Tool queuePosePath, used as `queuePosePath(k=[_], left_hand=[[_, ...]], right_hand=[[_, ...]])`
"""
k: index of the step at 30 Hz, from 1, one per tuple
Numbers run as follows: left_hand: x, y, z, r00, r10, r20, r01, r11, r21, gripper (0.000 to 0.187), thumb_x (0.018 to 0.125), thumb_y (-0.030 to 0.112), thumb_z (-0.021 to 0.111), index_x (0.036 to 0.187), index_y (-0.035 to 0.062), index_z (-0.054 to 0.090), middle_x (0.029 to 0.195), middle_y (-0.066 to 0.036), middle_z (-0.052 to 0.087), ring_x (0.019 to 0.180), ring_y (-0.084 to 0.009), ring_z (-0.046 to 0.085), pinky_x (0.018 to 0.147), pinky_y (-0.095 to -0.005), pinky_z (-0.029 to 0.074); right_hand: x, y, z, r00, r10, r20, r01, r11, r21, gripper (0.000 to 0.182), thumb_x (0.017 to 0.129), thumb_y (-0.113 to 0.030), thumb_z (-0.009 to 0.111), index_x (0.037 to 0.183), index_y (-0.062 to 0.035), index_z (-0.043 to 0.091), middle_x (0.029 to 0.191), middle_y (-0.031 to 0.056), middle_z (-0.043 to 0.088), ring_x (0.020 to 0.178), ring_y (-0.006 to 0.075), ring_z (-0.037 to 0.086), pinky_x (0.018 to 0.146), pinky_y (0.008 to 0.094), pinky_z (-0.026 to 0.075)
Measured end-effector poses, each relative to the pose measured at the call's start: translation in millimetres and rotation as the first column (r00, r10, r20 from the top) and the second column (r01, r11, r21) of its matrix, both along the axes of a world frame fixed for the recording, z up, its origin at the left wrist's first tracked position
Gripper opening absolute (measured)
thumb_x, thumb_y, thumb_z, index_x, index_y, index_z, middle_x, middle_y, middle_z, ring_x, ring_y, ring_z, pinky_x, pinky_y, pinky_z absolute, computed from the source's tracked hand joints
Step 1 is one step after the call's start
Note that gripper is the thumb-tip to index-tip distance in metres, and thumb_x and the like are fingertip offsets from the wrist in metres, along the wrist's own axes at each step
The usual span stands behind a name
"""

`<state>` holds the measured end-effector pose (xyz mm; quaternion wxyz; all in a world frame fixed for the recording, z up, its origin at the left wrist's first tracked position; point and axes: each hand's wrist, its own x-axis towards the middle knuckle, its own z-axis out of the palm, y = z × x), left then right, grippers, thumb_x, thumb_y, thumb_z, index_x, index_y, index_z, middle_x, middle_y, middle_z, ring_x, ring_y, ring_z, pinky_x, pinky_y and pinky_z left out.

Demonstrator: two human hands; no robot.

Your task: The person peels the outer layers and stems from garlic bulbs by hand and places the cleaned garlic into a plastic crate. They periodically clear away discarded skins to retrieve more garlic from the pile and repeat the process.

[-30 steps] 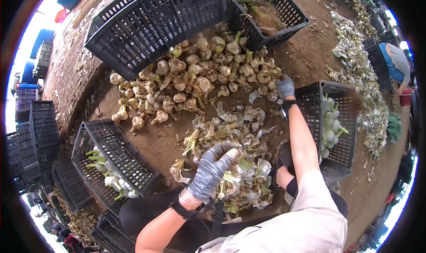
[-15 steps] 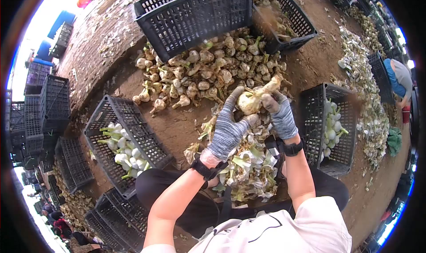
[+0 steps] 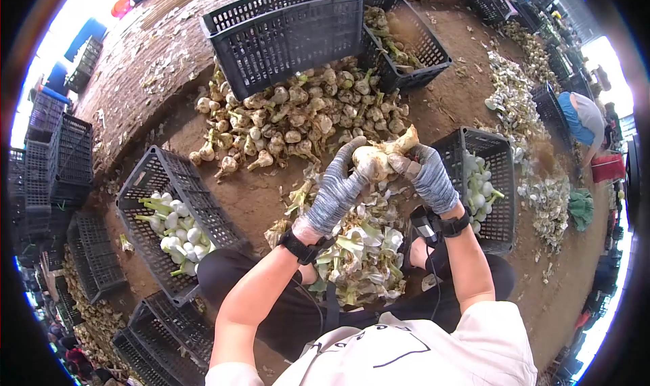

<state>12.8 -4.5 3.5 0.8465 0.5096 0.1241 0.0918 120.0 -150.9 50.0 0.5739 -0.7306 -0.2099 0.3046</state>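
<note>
A garlic bulb [image 3: 371, 161] with dry outer skin and a thick stub of stem is held up between both gloved hands. Fingers and thumb of my left hand [image 3: 336, 190] close round its left side. My right hand [image 3: 433, 180] pinches it at the right, by the base of the stem. Beneath the hands lies a heap of peeled-off garlic skins and leaves [image 3: 365, 251]. Just beyond is a pile of unpeeled garlic bulbs [image 3: 291, 122], brown and soil-stained.
Black crates of cleaned white garlic stand at the left [image 3: 162, 183] and right [image 3: 497, 176]. A large black crate [image 3: 291, 41] rests over the pile's far side, beside another crate [image 3: 413, 75]. A bent-over person [image 3: 582, 115] is at far right.
The view has swung slightly, shifting the surroundings leftward. Both hands still hold the same garlic bulb, its stem now pointing up to the right and the right hand's grip slightly lower on it.
</note>
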Motion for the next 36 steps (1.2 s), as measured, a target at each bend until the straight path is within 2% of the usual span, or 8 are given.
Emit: queuePosePath(k=[9,14,16,18,21,23,30,36], left_hand=[[11,18,1,0.817,-0.394,-0.421,0.131,0.838,-0.530,0.053,0.086,0.060,0.043,0.090,0.0104,0.061,0.058,-0.010,0.058,0.032,-0.0105,0.037,0.028,-0.0211,0.023],[7,23,-17,0.600,-0.800,-0.026,0.573,0.452,-0.684,0.059,0.085,0.064,0.043,0.094,0.0086,0.061,0.068,-0.010,0.063,0.040,-0.0112,0.047,0.032,-0.0205,0.030],[2,4,10,0.906,-0.194,-0.376,0.158,0.979,-0.125,0.061,0.086,0.063,0.043,0.100,0.0065,0.061,0.082,-0.008,0.065,0.056,-0.0086,0.053,0.043,-0.0178,0.039],[6,-8,-4,0.957,0.274,0.098,-0.291,0.922,0.256,0.030,0.086,0.030,0.063,0.102,0.0048,0.061,0.084,-0.002,0.060,0.073,-0.0100,0.056,0.064,-0.0220,0.046],[0,-2,23,0.935,0.082,0.346,-0.325,0.593,0.737,0.027,0.080,0.017,0.071,0.100,0.0026,0.061,0.082,-0.002,0.059,0.076,-0.0112,0.056,0.069,-0.0248,0.047],[-3,-8,28,0.999,-0.007,-0.041,0.036,0.625,0.780,0.030,0.076,0.013,0.073,0.100,0.0015,0.060,0.086,-0.003,0.061,0.080,-0.0106,0.056,0.072,-0.0249,0.048],[-2,-3,15,0.979,-0.202,-0.006,0.200,0.963,0.183,0.028,0.080,0.017,0.071,0.101,0.0014,0.060,0.090,-0.003,0.062,0.081,-0.0085,0.055,0.071,-0.0247,0.047],[-4,9,22,0.897,-0.424,0.122,0.422,0.906,0.047,0.027,0.080,0.023,0.071,0.098,0.0049,0.061,0.094,-0.002,0.060,0.089,-0.0094,0.053,0.080,-0.0259,0.043]], right_hand=[[-36,-15,-2,0.842,0.178,0.510,-0.113,0.981,-0.156,0.030,0.082,-0.010,0.061,0.110,0.0003,0.056,0.089,0.0058,0.065,0.076,0.0113,0.058,0.070,0.0272,0.048],[-41,-32,6,0.997,0.070,0.032,-0.071,0.998,0.003,0.028,0.082,-0.010,0.059,0.108,0.0016,0.057,0.089,0.0027,0.064,0.078,0.0099,0.059,0.072,0.0236,0.048],[-41,-41,1,0.993,-0.003,-0.117,0.023,0.984,0.175,0.027,0.083,-0.011,0.057,0.107,0.0022,0.058,0.089,0.0032,0.064,0.080,0.0078,0.057,0.072,0.0219,0.047],[-35,-45,-17,0.994,-0.064,-0.087,0.076,0.986,0.149,0.027,0.084,-0.012,0.055,0.106,0.0021,0.058,0.087,0.0036,0.063,0.079,0.0065,0.055,0.072,0.0213,0.047],[-36,-40,-27,0.986,-0.166,-0.003,0.165,0.979,0.117,0.027,0.084,-0.011,0.052,0.106,0.0032,0.057,0.083,0.0026,0.061,0.072,0.0068,0.053,0.068,0.0224,0.046],[-43,-33,-24,0.983,-0.164,0.077,0.159,0.985,0.070,0.027,0.084,-0.011,0.051,0.107,0.0035,0.057,0.083,0.0025,0.060,0.073,0.0069,0.052,0.067,0.0225,0.046],[-29,-33,-18,0.944,-0.307,-0.125,0.318,0.944,0.083,0.025,0.087,-0.010,0.050,0.108,0.0023,0.055,0.078,0.0004,0.057,0.060,0.0054,0.046,0.056,0.0211,0.044],[-19,-31,-36,0.955,-0.132,-0.267,0.190,0.960,0.204,0.024,0.091,-0.019,0.053,0.107,-0.0028,0.057,0.078,-0.0014,0.059,0.063,0.0062,0.055,0.055,0.0222,0.046]])
